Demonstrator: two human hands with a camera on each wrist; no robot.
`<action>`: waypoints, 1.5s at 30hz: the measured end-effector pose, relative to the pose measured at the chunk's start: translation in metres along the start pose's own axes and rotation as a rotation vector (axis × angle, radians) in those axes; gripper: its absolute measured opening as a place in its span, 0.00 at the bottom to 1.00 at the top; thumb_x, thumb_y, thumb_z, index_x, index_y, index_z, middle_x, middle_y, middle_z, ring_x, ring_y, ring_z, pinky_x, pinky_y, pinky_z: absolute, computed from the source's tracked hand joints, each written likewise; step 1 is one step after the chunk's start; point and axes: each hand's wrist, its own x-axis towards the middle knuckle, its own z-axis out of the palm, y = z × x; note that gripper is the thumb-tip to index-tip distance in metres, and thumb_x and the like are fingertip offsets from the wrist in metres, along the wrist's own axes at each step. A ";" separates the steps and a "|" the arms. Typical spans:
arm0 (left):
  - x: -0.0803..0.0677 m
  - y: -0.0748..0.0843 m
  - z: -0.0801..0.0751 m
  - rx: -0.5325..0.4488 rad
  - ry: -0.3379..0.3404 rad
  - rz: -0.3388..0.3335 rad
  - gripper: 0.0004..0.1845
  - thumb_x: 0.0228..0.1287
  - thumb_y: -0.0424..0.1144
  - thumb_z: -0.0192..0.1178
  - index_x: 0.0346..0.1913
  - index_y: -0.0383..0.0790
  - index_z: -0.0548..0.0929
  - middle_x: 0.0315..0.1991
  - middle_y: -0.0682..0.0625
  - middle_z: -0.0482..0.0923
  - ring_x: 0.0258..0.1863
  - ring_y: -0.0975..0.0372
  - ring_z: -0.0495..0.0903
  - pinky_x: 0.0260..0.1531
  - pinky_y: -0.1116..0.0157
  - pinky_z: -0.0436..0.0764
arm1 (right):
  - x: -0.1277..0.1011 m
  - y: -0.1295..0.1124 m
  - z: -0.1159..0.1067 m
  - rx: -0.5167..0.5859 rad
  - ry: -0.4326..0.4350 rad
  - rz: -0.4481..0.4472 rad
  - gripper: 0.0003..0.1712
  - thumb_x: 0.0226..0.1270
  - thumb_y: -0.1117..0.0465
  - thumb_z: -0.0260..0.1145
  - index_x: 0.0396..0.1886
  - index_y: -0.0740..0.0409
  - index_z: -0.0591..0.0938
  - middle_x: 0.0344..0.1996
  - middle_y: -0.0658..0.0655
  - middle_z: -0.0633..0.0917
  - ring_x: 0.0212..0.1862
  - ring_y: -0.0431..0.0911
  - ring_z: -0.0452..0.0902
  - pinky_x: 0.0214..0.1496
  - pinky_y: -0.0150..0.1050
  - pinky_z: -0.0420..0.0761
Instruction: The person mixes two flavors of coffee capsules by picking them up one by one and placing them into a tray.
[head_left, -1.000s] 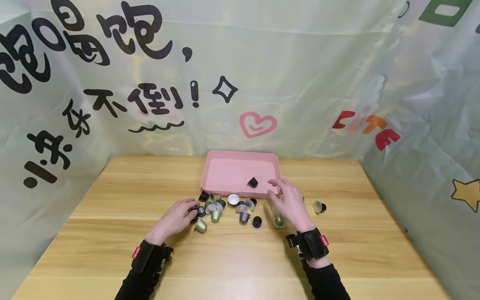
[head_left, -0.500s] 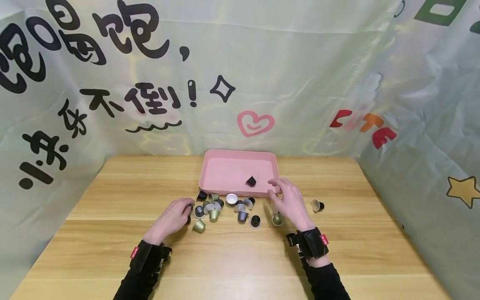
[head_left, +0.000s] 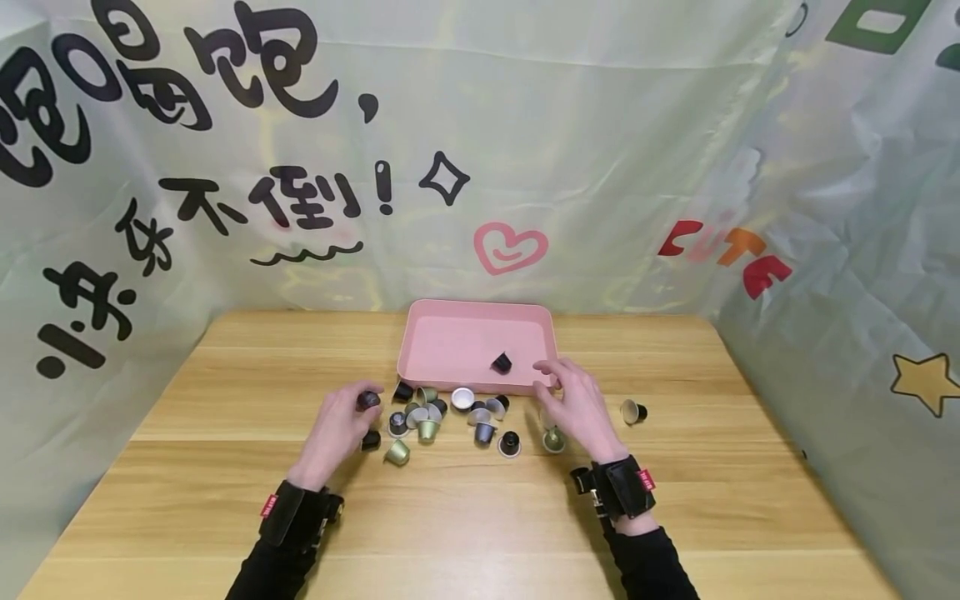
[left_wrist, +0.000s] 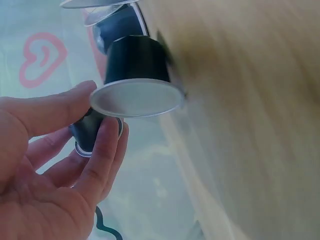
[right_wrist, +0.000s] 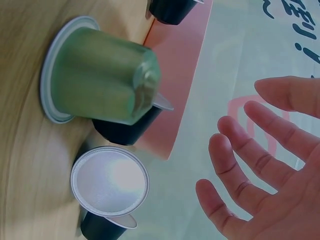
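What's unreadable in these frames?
- Head view: the left hand covers most of its dark capsule.
- Head view: the right hand hides part of the green capsule.
- Head view: markings on the heap of capsules are too small.
- Left wrist view: the table is blurred.

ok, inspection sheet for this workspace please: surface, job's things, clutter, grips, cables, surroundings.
Surface: wooden table, bare wood near the person.
Job's things: dark capsule pinched in the left hand; pink tray holding one black capsule.
Clutter: loose pile of capsules in front of the tray; green capsule by the right hand; lone capsule off to the right.
Grips: left pinches the dark capsule; right open, fingers spread, holding nothing.
Cables: nothing seen.
Surroundings: printed fabric backdrop with characters, a heart and a star.
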 end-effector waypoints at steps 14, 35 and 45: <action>0.006 0.010 -0.005 -0.030 0.048 0.033 0.17 0.60 0.27 0.67 0.53 0.30 0.82 0.45 0.34 0.87 0.31 0.58 0.83 0.29 0.70 0.82 | -0.001 0.000 0.000 0.007 -0.011 0.015 0.18 0.66 0.61 0.68 0.55 0.58 0.83 0.47 0.62 0.87 0.41 0.55 0.83 0.50 0.55 0.80; 0.042 0.047 -0.006 0.045 -0.037 0.139 0.15 0.70 0.31 0.60 0.57 0.32 0.81 0.54 0.36 0.83 0.54 0.46 0.81 0.56 0.46 0.78 | -0.001 -0.004 -0.001 -0.002 -0.014 0.008 0.18 0.66 0.61 0.68 0.54 0.57 0.84 0.49 0.61 0.87 0.40 0.49 0.82 0.42 0.46 0.80; 0.061 0.058 0.003 0.001 -0.163 0.146 0.14 0.70 0.31 0.59 0.56 0.33 0.81 0.53 0.37 0.83 0.46 0.53 0.81 0.48 0.54 0.82 | -0.002 -0.005 0.000 0.007 -0.014 -0.002 0.17 0.65 0.62 0.69 0.54 0.58 0.84 0.48 0.61 0.88 0.39 0.51 0.82 0.38 0.42 0.80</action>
